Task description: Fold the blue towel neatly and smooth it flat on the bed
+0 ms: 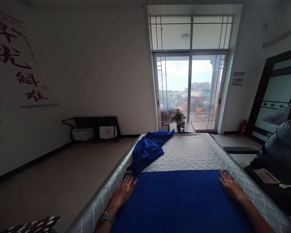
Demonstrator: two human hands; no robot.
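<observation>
Under the fingers [128,182] of both hands, a flat blue panel [179,202] is laid out, its far edge roughly level with the fingertips and its near part cut off by the bottom of the view. Its far left corner is covered by the left hand [123,191], its far right corner by the right hand [232,188]. On both sides the fingers are stretched out and laid flat, with the thumbs parted inward; nothing is seen to be gripped. Whether the panel is cloth or board cannot be told.

Just beyond the left fingertips, a crumpled blue cloth [147,149] is heaped, its near end trailed close to them; whether the panel is touched by it is unclear. Past the fingers and out to either side, a silver quilted cover [191,150] is spread beneath both.

Well to the right of the right fingers, a brownish card [267,175] is set on a dark surface. Far ahead, between the two sets of fingers, a potted plant [178,115] is placed before a sliding glass door [190,92]. Far left of the left fingers, white boxes [83,134] are held on a black rack [97,122].
</observation>
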